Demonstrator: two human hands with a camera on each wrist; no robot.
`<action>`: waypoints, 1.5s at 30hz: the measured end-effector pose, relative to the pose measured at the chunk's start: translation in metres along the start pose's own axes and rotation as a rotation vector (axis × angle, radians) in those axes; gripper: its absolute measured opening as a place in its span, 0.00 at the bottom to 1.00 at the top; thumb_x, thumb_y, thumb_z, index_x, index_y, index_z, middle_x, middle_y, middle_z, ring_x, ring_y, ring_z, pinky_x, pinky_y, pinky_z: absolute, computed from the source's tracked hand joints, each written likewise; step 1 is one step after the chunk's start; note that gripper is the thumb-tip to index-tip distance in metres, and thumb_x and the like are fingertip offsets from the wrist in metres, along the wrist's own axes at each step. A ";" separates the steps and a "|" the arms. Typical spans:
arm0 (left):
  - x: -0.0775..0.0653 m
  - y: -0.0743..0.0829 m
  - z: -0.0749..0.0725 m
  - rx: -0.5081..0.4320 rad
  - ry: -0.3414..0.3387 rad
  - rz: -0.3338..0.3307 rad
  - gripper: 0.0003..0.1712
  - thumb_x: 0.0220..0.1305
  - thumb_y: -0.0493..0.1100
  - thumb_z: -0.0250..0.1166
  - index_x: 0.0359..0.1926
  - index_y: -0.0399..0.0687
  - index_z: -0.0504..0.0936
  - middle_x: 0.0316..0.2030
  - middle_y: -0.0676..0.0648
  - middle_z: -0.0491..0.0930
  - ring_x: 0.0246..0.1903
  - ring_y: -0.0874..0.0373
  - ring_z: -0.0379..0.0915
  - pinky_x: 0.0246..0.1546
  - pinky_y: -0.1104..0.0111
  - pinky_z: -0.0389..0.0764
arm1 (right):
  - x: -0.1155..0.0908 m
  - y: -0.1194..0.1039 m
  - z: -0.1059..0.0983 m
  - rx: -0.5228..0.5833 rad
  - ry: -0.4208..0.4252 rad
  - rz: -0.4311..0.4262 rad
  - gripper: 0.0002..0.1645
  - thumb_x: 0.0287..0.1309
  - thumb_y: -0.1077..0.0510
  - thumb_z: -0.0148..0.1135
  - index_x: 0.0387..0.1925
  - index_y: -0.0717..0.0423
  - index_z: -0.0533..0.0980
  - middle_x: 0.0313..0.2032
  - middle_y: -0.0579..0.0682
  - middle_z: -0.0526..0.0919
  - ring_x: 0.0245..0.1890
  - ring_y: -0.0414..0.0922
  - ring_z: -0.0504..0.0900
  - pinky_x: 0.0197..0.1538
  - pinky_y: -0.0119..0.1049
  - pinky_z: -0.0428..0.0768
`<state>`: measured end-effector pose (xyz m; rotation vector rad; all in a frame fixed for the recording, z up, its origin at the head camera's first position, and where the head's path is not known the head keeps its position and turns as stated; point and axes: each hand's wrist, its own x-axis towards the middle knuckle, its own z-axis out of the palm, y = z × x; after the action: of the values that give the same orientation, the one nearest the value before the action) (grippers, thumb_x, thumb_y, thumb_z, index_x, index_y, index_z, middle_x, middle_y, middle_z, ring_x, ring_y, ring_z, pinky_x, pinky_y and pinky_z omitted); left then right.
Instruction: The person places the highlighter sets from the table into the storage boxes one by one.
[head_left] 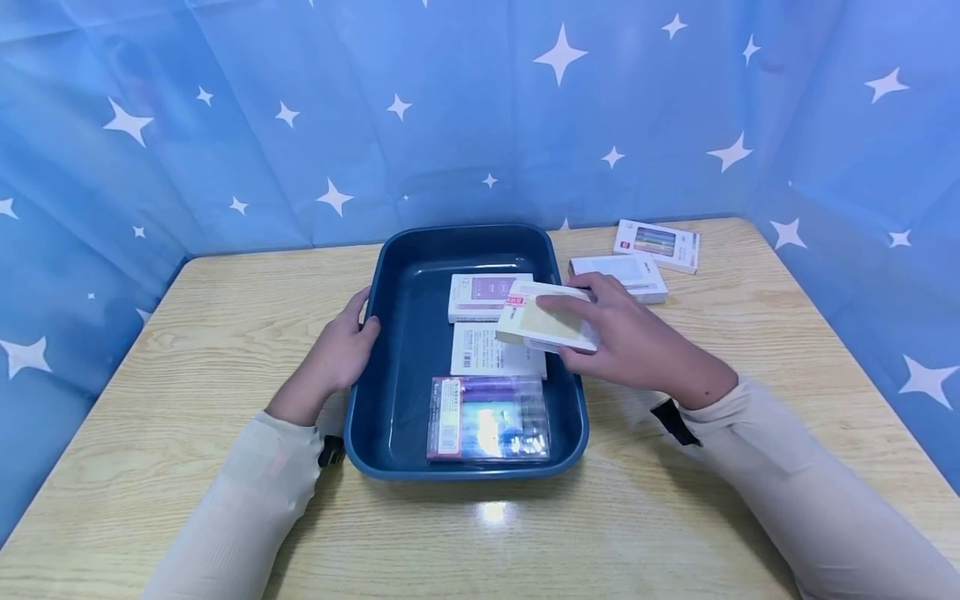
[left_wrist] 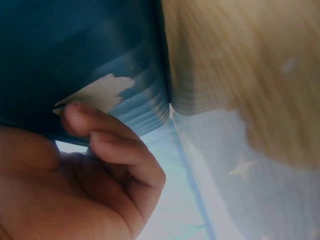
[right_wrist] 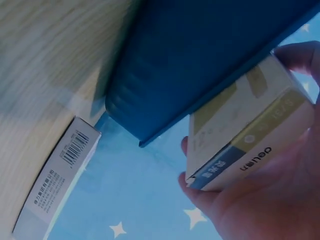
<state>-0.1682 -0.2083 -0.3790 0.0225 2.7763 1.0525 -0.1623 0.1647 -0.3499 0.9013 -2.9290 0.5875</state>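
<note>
A dark blue plastic bin [head_left: 397,417] stands on the table. My left hand [head_left: 337,346] grips its left rim, thumb over the edge; in the left wrist view the fingers [left_wrist: 120,150] curl at the outer wall. Over the right rim, my right hand [head_left: 637,342] holds a white-and-yellow deli box [head_left: 551,321], tilted, with the fingers around its sides. Inside the bin lie a white-and-purple box [head_left: 472,298], partly covered by the held one, a white box with printed text [head_left: 495,354], and a clear-fronted pack [head_left: 487,421] of blue and purple items.
Right of the bin, a white box [head_left: 637,283] lies on the wooden table [head_left: 225,333]. Behind it is another white box [head_left: 686,250] with a window showing coloured sticks. A blue curtain [head_left: 450,108] with white stars hangs along the back and sides.
</note>
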 end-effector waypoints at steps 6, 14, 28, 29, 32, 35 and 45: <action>0.000 -0.001 0.000 -0.010 -0.003 -0.002 0.35 0.80 0.50 0.37 0.81 0.51 0.40 0.72 0.33 0.63 0.62 0.36 0.72 0.58 0.42 0.76 | 0.003 0.000 0.006 0.025 0.025 -0.042 0.33 0.62 0.45 0.64 0.68 0.41 0.71 0.68 0.57 0.65 0.63 0.54 0.66 0.56 0.52 0.76; 0.001 -0.002 0.000 -0.015 -0.009 -0.005 0.35 0.80 0.51 0.36 0.81 0.53 0.40 0.70 0.33 0.66 0.58 0.38 0.76 0.55 0.44 0.79 | 0.006 0.001 0.013 0.062 0.054 -0.093 0.33 0.60 0.47 0.67 0.67 0.43 0.72 0.67 0.55 0.66 0.65 0.54 0.65 0.60 0.55 0.75; 0.000 0.002 -0.002 -0.013 -0.008 -0.004 0.35 0.80 0.50 0.37 0.81 0.51 0.41 0.71 0.33 0.64 0.61 0.37 0.73 0.57 0.43 0.77 | 0.012 0.000 0.021 0.133 0.096 -0.137 0.32 0.57 0.47 0.71 0.64 0.45 0.75 0.65 0.53 0.69 0.67 0.55 0.64 0.74 0.62 0.57; 0.000 0.002 -0.002 -0.013 -0.008 -0.005 0.35 0.80 0.50 0.37 0.81 0.51 0.41 0.71 0.33 0.64 0.60 0.37 0.73 0.57 0.43 0.77 | 0.012 -0.001 0.022 0.131 0.098 -0.138 0.32 0.57 0.47 0.71 0.63 0.45 0.75 0.65 0.53 0.69 0.68 0.56 0.64 0.75 0.63 0.53; -0.001 0.001 -0.002 -0.014 -0.011 -0.010 0.35 0.80 0.50 0.37 0.81 0.52 0.40 0.72 0.33 0.63 0.60 0.37 0.73 0.58 0.43 0.76 | 0.014 -0.003 0.022 0.124 0.088 -0.138 0.32 0.58 0.46 0.70 0.63 0.45 0.75 0.66 0.54 0.69 0.68 0.57 0.64 0.76 0.64 0.48; -0.001 0.000 -0.003 -0.016 -0.011 -0.018 0.35 0.80 0.50 0.37 0.81 0.52 0.40 0.73 0.34 0.62 0.62 0.37 0.72 0.59 0.42 0.75 | 0.015 -0.006 0.020 0.119 0.054 -0.136 0.33 0.58 0.45 0.70 0.64 0.44 0.74 0.67 0.54 0.68 0.67 0.55 0.65 0.74 0.61 0.56; 0.001 0.000 -0.002 -0.017 -0.017 -0.010 0.34 0.80 0.51 0.37 0.81 0.54 0.40 0.70 0.34 0.65 0.59 0.38 0.74 0.58 0.43 0.76 | 0.023 -0.007 0.014 0.086 -0.012 -0.166 0.32 0.58 0.45 0.70 0.63 0.45 0.75 0.67 0.55 0.68 0.65 0.53 0.67 0.70 0.58 0.66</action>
<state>-0.1692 -0.2094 -0.3779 0.0145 2.7494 1.0686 -0.1759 0.1420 -0.3570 1.1474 -2.8210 0.7036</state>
